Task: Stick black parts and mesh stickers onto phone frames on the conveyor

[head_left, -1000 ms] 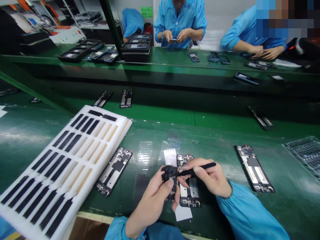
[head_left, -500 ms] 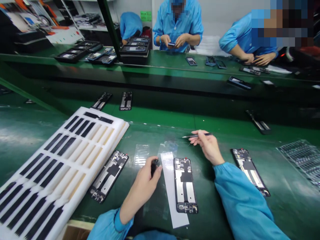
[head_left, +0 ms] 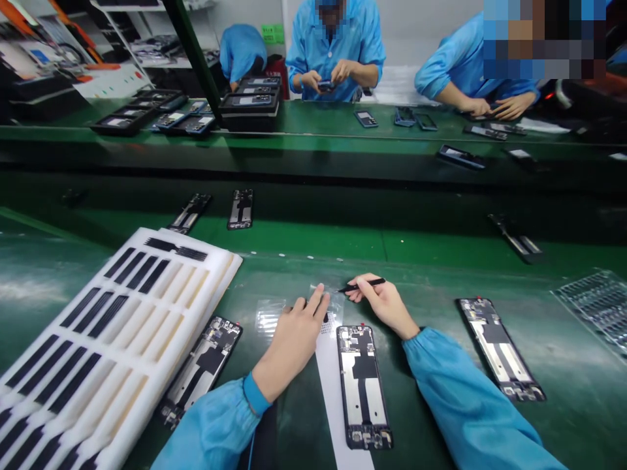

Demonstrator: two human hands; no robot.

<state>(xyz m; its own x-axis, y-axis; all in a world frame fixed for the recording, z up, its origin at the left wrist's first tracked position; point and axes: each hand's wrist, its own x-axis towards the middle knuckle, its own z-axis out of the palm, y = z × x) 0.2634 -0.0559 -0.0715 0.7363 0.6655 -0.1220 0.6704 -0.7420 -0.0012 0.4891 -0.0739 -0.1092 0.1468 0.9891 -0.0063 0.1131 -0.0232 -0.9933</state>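
Observation:
My right hand (head_left: 385,305) pinches black tweezers (head_left: 365,284), their tip over a clear plastic film (head_left: 326,295). My left hand (head_left: 294,343) lies flat with fingers apart, its fingertips at that film, and nothing shows in it. Just below my hands lies a black phone mid-frame (head_left: 363,386) with silver plates, on a white paper strip (head_left: 330,378). A similar frame (head_left: 200,372) lies left of my left hand, and another (head_left: 499,349) lies to the right.
A white foam tray (head_left: 215,277) holding several black and tan strips fills the lower left. A wire mesh tray (head_left: 595,307) sits at the right edge. Several frames lie further along the green bench (head_left: 313,245). Co-workers (head_left: 333,52) handle phones across it, beside stacked black trays (head_left: 249,108).
My left hand has opened and the small black part it gripped no longer shows. My right hand has moved lower and left with the tweezers. The view has shifted slightly left.

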